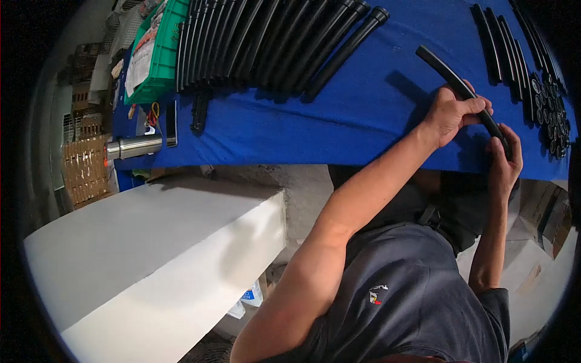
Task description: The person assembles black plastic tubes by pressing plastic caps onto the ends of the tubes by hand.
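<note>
The bench [260, 136], covered in creased blue cloth, runs across the upper part of the frame. A pale block [151, 254] with a flat top and a straight edge fills much of the lower left. The person's dark shirt [417, 296], with a small print on it, takes up the lower centre and right.

At the upper centre, a row of long black tubes [266, 48] lies side by side on the cloth, fanned slightly; the ones toward the right show thicker, collared upper ends. Just beside the row, at the upper left, is a green crate [168, 60] with papers on its side. Thinner black lengths [489, 45] lie in groups at the upper right.

The black tube [445, 69] in hand slants over the right part of the bench, its free end up and to the left. The left hand [448, 118] has its grip closed around the tube's middle, thumb across it. The right hand [507, 158] has its grip narrow, fingers and thumb pinching the tube's lower end, near the bench's front edge.

A shiny metal cylinder [139, 146] lies at the left end of the bench, next to a dark flat piece [171, 124]. Smallest are the black rings [548, 115], clustered at the right edge below the thinner lengths.
</note>
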Available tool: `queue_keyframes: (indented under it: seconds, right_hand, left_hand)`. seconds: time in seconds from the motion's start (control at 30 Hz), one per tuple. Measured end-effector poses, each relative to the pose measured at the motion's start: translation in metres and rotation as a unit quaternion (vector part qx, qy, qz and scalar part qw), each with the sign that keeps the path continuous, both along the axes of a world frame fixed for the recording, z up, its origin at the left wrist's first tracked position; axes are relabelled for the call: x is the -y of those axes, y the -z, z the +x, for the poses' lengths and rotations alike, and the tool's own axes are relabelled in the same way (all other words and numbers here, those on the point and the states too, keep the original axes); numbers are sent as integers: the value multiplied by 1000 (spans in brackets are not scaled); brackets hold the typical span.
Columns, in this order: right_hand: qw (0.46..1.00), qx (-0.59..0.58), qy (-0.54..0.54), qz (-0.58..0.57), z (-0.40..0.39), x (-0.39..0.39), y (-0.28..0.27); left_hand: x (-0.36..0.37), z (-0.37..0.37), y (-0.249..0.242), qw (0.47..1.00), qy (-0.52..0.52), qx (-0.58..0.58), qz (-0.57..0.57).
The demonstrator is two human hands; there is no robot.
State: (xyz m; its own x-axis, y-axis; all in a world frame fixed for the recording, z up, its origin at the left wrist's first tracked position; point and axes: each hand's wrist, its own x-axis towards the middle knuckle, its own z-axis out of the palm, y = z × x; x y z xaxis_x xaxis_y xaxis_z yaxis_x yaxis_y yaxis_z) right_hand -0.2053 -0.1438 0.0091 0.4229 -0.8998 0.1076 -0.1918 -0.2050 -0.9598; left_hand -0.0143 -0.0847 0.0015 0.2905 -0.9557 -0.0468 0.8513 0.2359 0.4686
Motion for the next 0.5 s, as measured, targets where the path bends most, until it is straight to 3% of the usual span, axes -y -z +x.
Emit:
queue_keyframes:
  seconds: [0.1,0.23,0.33,0.43,0.5]
  right_hand:
    - [986,38,-66,148,-5,12,-8]
    - [999,-7,-31,-41,-4,12,-5]
    - [999,34,5,-2,4,2,-15]
    - [988,13,-70,135,-15,19,-10]
    - [998,-25,-49,31,-16,11,-6]
  left_hand:
    - [1,1,3,999,-2,-40,-26]
    - [4,-3,2,999,11,11,33]
    - [4,-1,4,1000,17,11,18]
    - [3,1,2,999,21,-43,-22]
    - [3,0,-1,999,21,-38,-9]
